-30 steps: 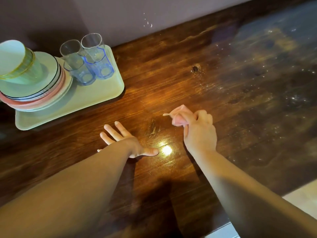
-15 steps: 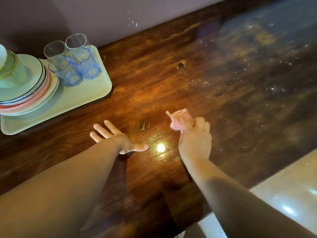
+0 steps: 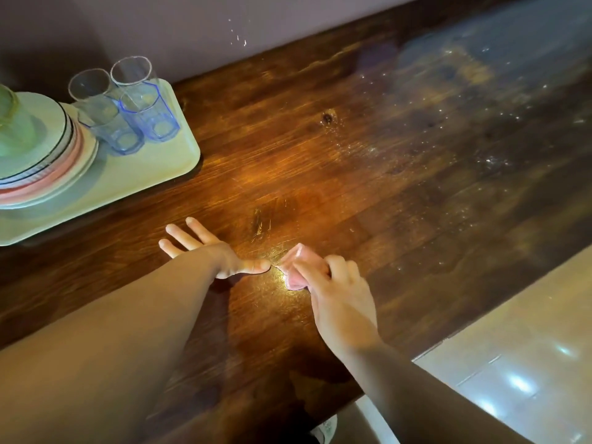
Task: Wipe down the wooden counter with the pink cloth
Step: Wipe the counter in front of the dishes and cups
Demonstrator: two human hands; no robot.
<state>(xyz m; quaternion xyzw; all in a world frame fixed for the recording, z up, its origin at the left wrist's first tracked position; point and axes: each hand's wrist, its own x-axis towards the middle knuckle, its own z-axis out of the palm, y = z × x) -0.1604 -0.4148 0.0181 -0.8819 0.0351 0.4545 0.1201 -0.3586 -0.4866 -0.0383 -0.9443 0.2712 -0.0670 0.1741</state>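
Your right hand [image 3: 336, 296] grips the pink cloth [image 3: 296, 267], bunched into a small wad under your curled fingers and pressed onto the wooden counter [image 3: 352, 193] near its middle, close to the near edge. A bright glint of light sits on the wood right at the cloth's left side. Your left hand [image 3: 208, 248] lies flat on the counter just left of the cloth, fingers straight and spread, holding nothing; its thumb points right and its tip comes very near the cloth, though you cannot tell whether the two touch.

To the far right, the counter surface looks dull and is scattered with pale specks and smears. The wood around your hands shows fine scratches and a warm shine.

At the far left a pale green tray [image 3: 153, 174] rests on the counter against the wall. On it stand two clear tumblers [image 3: 128, 107] with blue-tinted bases, side by side at the tray's far right corner. Left of them is a stack of plates [image 3: 57, 168], one of them pink, with a green cup [image 3: 12, 123] on top, partly cut off by the picture's edge. At the near right, beyond the counter's edge, glossy floor tiles [image 3: 512, 363] reflect light.
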